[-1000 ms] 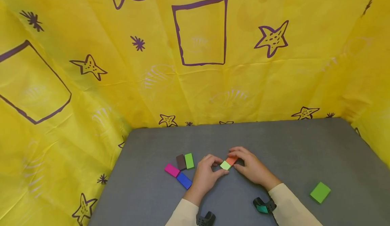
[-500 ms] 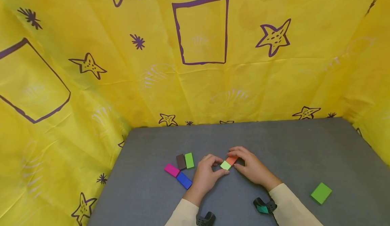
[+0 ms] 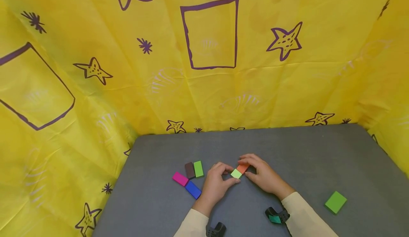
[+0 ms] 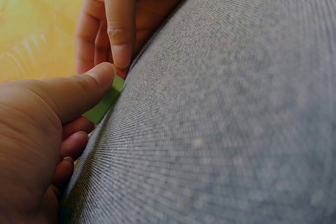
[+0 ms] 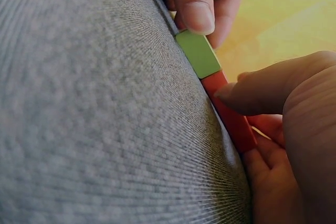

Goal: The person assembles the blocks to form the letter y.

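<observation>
A light green block (image 3: 236, 173) and an orange-red block (image 3: 243, 168) lie end to end on the grey table, touching. The left hand (image 3: 216, 183) pinches the light green block between thumb and fingers. From the other side the right hand (image 3: 266, 174) grips the orange-red block, its thumb on the near side and fingers on the far side. In the right wrist view the green block (image 5: 199, 54) meets the red one (image 5: 229, 113) end on. The left wrist view shows the green block (image 4: 104, 102) under the left thumb; the red block is mostly hidden there.
Left of the hands lie a brown block (image 3: 190, 170) beside a green block (image 3: 198, 168), and a pink block (image 3: 180, 178) touching a blue block (image 3: 193, 189). A larger green block (image 3: 336, 202) is at the right. Yellow patterned cloth (image 3: 211, 98) stands behind the table (image 3: 287, 141).
</observation>
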`<state>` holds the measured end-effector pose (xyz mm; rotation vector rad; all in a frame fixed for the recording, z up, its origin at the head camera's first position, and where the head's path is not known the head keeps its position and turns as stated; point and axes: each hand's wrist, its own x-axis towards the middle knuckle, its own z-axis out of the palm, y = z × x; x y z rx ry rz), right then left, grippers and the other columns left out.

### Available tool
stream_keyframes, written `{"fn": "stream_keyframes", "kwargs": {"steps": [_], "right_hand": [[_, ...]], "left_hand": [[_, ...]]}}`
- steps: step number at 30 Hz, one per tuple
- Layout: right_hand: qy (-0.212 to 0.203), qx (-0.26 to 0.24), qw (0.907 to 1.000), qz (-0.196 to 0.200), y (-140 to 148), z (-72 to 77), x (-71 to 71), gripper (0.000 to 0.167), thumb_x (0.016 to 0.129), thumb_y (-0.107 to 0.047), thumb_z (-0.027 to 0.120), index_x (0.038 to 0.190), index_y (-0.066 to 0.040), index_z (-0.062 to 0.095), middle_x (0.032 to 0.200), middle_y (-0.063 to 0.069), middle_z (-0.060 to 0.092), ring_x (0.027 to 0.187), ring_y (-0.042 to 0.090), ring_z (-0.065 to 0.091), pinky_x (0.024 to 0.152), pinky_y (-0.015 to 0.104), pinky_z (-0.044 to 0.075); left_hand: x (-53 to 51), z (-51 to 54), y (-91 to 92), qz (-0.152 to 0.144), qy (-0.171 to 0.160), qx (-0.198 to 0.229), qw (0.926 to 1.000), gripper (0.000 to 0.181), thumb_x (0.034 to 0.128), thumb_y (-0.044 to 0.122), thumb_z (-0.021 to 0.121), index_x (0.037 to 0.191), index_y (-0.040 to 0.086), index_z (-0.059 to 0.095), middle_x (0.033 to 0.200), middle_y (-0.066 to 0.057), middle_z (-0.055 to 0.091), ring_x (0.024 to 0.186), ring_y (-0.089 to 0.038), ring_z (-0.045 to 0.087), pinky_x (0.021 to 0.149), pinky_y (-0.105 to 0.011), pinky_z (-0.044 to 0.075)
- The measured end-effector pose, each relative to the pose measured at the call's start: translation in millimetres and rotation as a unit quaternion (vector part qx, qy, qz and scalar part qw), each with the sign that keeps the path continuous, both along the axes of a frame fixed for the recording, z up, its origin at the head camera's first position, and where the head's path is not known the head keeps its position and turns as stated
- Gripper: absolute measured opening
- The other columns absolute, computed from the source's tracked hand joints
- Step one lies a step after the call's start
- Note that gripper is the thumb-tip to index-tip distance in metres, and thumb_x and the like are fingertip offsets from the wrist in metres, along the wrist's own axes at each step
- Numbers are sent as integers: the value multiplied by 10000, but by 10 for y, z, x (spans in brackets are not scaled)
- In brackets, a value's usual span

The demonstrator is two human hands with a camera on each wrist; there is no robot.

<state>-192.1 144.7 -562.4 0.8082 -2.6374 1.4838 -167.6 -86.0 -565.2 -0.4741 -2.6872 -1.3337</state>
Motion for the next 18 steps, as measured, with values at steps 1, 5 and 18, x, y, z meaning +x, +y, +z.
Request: {"fn": "stream_keyframes", "kwargs": {"steps": [1, 5, 18], "right_hand": [[7, 1, 10000, -1, 1, -1, -1, 414, 986, 68, 762, 1374, -73, 721, 1471, 82, 618, 1373, 363, 569, 1088, 624, 464], [55, -28, 10000, 6, 13, -7, -6, 415, 985, 67, 765, 1372, -76, 722, 1481, 85, 616, 1386, 375, 559, 1089, 633, 458], [205, -574, 9976, -325, 140, -17, 70, 409, 1013, -37, 782, 1412, -84, 706, 1535, 120, 580, 1433, 381, 511, 1131, 553, 431]], "left_hand": [[-1, -1, 2, 2, 5, -5, 10000, 294, 868, 266, 964, 1092, 191, 790, 1031, 109, 662, 985, -77, 607, 880, -322, 554], [-7, -2, 4, 2, 20, 7, 10000, 298, 861, 276, 969, 1087, 196, 791, 1025, 112, 659, 977, -79, 605, 877, -321, 553], [50, 70, -34, -258, -159, -96, 9995, 514, 870, 421, 953, 1288, 188, 764, 1237, 78, 676, 1126, -153, 594, 972, -430, 527]]}}
